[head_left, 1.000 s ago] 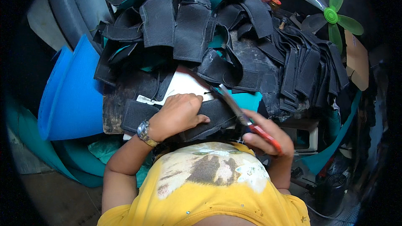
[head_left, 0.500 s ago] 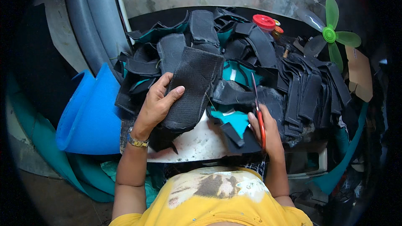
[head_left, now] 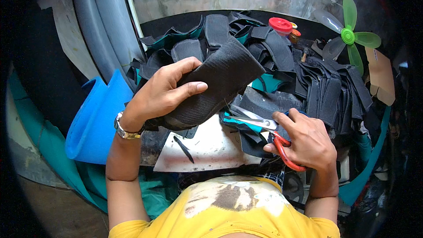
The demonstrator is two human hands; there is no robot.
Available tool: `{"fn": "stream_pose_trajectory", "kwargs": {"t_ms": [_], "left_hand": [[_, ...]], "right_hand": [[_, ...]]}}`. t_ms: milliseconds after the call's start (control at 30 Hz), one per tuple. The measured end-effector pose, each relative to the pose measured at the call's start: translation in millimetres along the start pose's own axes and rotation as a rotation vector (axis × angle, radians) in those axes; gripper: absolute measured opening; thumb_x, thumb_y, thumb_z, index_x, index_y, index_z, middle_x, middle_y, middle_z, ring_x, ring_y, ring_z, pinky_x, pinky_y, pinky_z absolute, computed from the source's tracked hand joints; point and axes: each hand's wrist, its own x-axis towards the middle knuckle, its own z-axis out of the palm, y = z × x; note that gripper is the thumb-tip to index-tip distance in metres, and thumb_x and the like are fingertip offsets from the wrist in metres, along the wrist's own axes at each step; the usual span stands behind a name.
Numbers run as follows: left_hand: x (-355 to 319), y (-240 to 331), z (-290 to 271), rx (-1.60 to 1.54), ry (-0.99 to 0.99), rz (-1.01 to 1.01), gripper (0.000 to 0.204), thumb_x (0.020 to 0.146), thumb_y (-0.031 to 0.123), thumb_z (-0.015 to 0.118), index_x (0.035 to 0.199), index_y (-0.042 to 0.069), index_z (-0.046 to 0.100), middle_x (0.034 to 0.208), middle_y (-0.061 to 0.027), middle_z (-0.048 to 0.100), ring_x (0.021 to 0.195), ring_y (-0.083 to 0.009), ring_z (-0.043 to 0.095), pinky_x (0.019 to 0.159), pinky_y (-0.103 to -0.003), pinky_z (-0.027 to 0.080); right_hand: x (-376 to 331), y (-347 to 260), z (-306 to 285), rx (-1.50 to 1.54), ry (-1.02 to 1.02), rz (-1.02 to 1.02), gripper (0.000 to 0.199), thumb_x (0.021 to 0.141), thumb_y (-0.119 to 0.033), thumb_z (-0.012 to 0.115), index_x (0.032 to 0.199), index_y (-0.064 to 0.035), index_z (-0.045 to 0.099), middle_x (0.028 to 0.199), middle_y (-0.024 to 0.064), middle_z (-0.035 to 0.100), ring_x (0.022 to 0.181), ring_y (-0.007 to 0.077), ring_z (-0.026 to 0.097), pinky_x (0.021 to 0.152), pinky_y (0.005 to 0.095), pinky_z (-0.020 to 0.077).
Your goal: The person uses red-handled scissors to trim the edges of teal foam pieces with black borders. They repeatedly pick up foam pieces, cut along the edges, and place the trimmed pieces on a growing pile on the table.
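Observation:
My left hand [head_left: 165, 91] grips a curved black ribbed fabric piece [head_left: 220, 79] and holds it lifted over the table. A metal watch sits on that wrist. My right hand [head_left: 308, 143] holds red-handled scissors [head_left: 269, 132], their blades pointing left toward a teal-and-black piece [head_left: 240, 123] lying under them. A white board [head_left: 207, 147] lies on the table in front of me, with a thin black sliver [head_left: 183, 143] on it.
A big heap of black and teal fabric pieces [head_left: 308, 83] covers the table behind and to the right. A blue foam roll [head_left: 94, 119] stands at the left, grey rolls [head_left: 105, 26] behind it. A green fan [head_left: 350, 37] and a red-lidded jar [head_left: 280, 25] stand at the back right.
My left hand has lifted the black piece off the table and nearer to me. My right hand with the scissors has turned so the blades point left instead of up.

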Motion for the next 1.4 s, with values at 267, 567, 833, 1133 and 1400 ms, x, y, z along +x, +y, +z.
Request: {"fn": "stream_pose_trajectory", "kwargs": {"t_ms": [267, 567, 833, 1133, 1400], "left_hand": [[2.6, 22.6, -12.5, -0.251, 0.309, 0.158, 0.024, 0.095, 0.014, 0.058, 0.115, 0.000, 0.054, 0.102, -0.0033, 0.062, 0.094, -0.0076, 0.056, 0.083, -0.023, 0.049], [27.0, 27.9, 17.2, -0.329, 0.695, 0.491, 0.021, 0.096, 0.011, 0.055, 0.116, 0.005, 0.055, 0.111, -0.0033, 0.061, 0.098, -0.0086, 0.054, 0.088, -0.024, 0.043], [14.9, 44.5, 61.5, 0.404, -0.084, 0.844, 0.038, 0.068, 0.006, 0.063, 0.102, 0.020, 0.072, 0.119, -0.0064, 0.061, 0.125, -0.0339, 0.044, 0.108, -0.055, 0.020], [23.9, -14.1, 62.9, -0.616, 0.248, 0.260, 0.074, 0.087, 0.053, 0.058, 0.132, -0.005, 0.046, 0.118, -0.0141, 0.057, 0.111, -0.0236, 0.055, 0.098, -0.034, 0.040], [37.0, -7.7, 40.3, -0.651, 0.251, 0.030, 0.033, 0.085, 0.018, 0.070, 0.112, 0.002, 0.060, 0.104, -0.0029, 0.064, 0.091, -0.0094, 0.059, 0.080, -0.026, 0.049]], "right_hand": [[16.1, 11.4, 22.3, 0.256, 0.204, 0.104, 0.035, 0.080, -0.029, 0.074, 0.094, -0.0021, 0.057, 0.070, 0.0214, 0.060, 0.069, 0.0387, 0.063, 0.057, 0.0419, 0.0471], [17.8, 13.3, 22.1, 1.636, 0.207, 0.087, 0.049, 0.101, -0.047, 0.031, 0.116, -0.0022, 0.045, 0.059, 0.0092, 0.056, 0.039, 0.0109, 0.049, 0.035, 0.0219, 0.0415], [58.4, 17.1, 68.3, 1.976, 0.343, 0.110, 0.044, 0.084, -0.014, 0.064, 0.124, -0.0024, 0.050, 0.099, 0.0084, 0.064, 0.086, 0.0139, 0.062, 0.079, 0.0289, 0.0508], [50.5, -20.2, 74.7, 1.560, 0.684, 0.157, 0.054, 0.077, -0.005, 0.063, 0.126, -0.0025, 0.042, 0.095, 0.0071, 0.062, 0.077, 0.0107, 0.056, 0.069, 0.0224, 0.0444], [33.9, -30.2, 82.9, 1.409, 0.417, 0.112, 0.044, 0.091, -0.028, 0.060, 0.124, -0.0046, 0.043, 0.082, 0.0077, 0.059, 0.064, 0.0089, 0.055, 0.058, 0.0205, 0.0415]]}}
